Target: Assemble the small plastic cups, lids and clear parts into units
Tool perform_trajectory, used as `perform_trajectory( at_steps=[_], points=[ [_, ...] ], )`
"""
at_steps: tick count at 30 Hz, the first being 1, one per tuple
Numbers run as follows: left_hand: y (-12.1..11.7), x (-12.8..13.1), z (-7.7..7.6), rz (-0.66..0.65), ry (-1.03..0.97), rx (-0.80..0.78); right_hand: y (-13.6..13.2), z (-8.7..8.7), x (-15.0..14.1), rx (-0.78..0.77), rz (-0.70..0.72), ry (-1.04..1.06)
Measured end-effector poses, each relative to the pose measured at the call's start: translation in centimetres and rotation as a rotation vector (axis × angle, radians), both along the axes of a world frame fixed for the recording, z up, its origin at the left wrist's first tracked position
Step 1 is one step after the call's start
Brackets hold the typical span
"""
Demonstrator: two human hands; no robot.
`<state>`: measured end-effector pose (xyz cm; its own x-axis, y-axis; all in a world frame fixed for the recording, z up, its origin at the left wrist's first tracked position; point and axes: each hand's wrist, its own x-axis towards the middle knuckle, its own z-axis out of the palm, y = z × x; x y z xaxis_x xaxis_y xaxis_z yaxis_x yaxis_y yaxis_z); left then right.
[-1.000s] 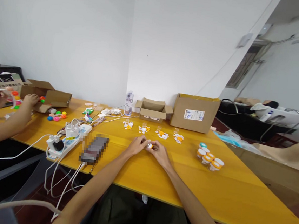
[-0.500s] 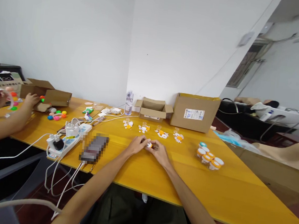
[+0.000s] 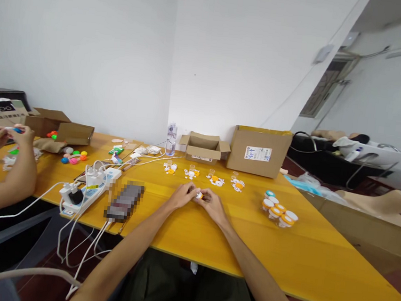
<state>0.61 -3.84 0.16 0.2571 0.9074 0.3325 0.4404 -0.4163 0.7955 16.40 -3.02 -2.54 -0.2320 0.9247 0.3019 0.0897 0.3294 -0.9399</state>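
A small white and orange plastic piece point(image 3: 199, 195) is pinched between my two hands over the middle of the table. My left hand point(image 3: 183, 194) closes on it from the left, my right hand point(image 3: 212, 203) from the right; fingers cover much of it. Beyond them lie several little groups of loose white and orange parts point(image 3: 215, 180), each with a small clear cup point(image 3: 211, 172) behind it. To the right stands a cluster of small clear jars with orange, white and teal tops point(image 3: 280, 210).
At the back are an open carton point(image 3: 203, 151), a large cardboard box point(image 3: 259, 151) and a water bottle point(image 3: 171, 139). A power strip point(image 3: 92, 192) with cables and a pixelated phone point(image 3: 124, 201) lie left. A co-worker's hands point(image 3: 22, 137) hold a small blue thing near colourful balls point(image 3: 74, 156).
My hands stay together on the piece, almost unmoved. At the left, the co-worker's far-reaching hand has come back from the carton to meet the other hand. The view has shifted slightly.
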Motion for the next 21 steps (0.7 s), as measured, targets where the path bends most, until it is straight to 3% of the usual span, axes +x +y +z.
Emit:
perform_trajectory(
  at_steps=[5,12,21],
  points=[
    [-0.09,-0.14,0.13,-0.062,-0.025,0.017,-0.09,0.22,-0.01,-0.017,0.012,0.015],
    [0.21,-0.03,-0.11,0.041,0.054,-0.001,-0.09,0.09,-0.04,-0.017,0.021,0.000],
    [-0.03,-0.11,-0.04,-0.009,0.056,0.001,-0.16,0.30,-0.11,-0.020,0.019,0.006]
  ],
)
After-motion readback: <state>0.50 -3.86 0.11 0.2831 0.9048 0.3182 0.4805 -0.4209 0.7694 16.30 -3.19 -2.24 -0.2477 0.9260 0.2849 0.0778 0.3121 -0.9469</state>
